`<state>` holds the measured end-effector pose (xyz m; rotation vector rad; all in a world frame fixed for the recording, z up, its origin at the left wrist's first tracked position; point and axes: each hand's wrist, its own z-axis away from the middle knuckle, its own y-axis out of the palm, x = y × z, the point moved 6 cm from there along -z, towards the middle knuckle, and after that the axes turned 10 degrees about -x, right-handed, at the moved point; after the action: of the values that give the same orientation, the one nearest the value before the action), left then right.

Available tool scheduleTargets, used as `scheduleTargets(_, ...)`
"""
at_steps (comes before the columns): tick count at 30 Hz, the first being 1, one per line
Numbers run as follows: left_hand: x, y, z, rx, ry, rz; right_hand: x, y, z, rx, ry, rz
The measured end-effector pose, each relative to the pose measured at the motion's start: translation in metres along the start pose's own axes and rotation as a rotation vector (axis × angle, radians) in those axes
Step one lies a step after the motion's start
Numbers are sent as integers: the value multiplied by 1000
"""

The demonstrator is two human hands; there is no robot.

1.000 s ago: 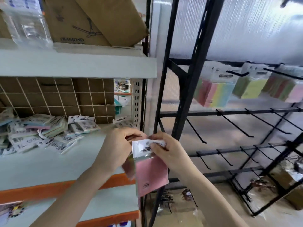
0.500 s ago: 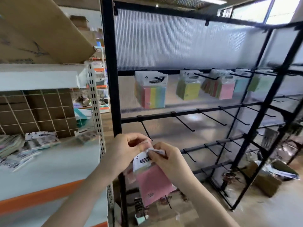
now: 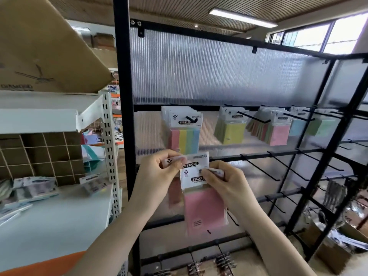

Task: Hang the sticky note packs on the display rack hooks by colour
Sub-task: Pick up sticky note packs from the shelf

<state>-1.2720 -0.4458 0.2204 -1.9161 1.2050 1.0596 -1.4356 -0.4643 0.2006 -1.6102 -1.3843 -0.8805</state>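
Both hands hold pink sticky note packs in front of the black display rack. My left hand pinches the white header of a pack behind, and my right hand pinches the header of the front pink pack. On the top row of hooks hang a multicolour pack, yellow packs, pink packs, and blue packs and green packs farther right. The held packs sit just below the multicolour pack.
Bare black hooks stick out from the lower rails. A white shelf at left carries several loose packs. A cardboard box lies on the shelf above. Boxes and wrapping clutter the floor at right.
The view swung right and upward, so the rack fills the frame. Both hands rose with the pink packs, and a second header now shows behind the front pack.
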Motion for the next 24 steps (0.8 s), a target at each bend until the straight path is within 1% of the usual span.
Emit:
scheduleTargets(3, -9, 8, -17, -34, 41, 49, 5, -6, -23, 4, -43, 48)
scheduleTargets(9, -22, 26, -46, -65, 110, 146, 21, -20, -49, -100, -213, 68)
scheduleTargets(12, -26, 32, -59, -79, 165, 155, 20, -21, -62, -118, -236, 67)
scheduleTargets(16, -25, 31, -72, -109, 209, 148, 18, -15, -79, -100, -255, 44)
scheduleTargets(21, -15, 36, -79, -107, 193, 129, 5, -10, -89, -66, -228, -3)
scheduleTargets(24, -16, 38, -79, -124, 224, 124, 4, -8, -94, -28, -214, -61)
